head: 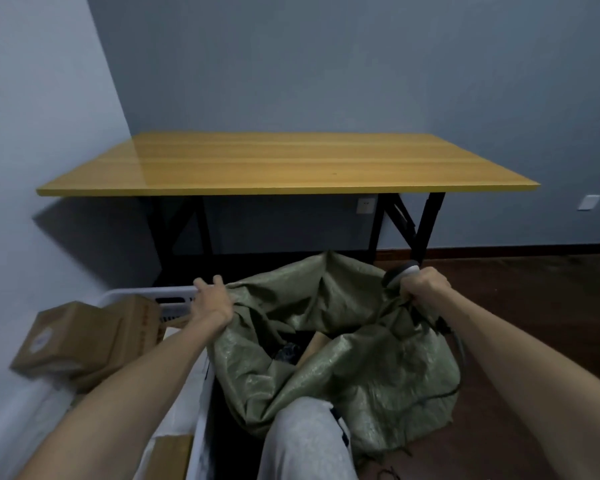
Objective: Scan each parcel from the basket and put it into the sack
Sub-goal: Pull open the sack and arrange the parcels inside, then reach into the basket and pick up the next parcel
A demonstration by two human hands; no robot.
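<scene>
A green woven sack (354, 344) stands open on the floor in front of me, with a brown parcel and something dark showing deep in its mouth. My left hand (212, 299) grips the sack's left rim, beside the white basket (146, 293). My right hand (425, 284) holds the sack's right rim together with a grey barcode scanner (400, 273), whose cable runs down over the sack. Brown cardboard parcels (84, 336) lie piled in the basket at the lower left.
A yellow-topped table (284, 164) on black folding legs stands against the wall beyond the sack. Dark wooden floor spreads to the right. My grey trouser leg (302, 441) is at the bottom, close to the sack. A wall runs along the left.
</scene>
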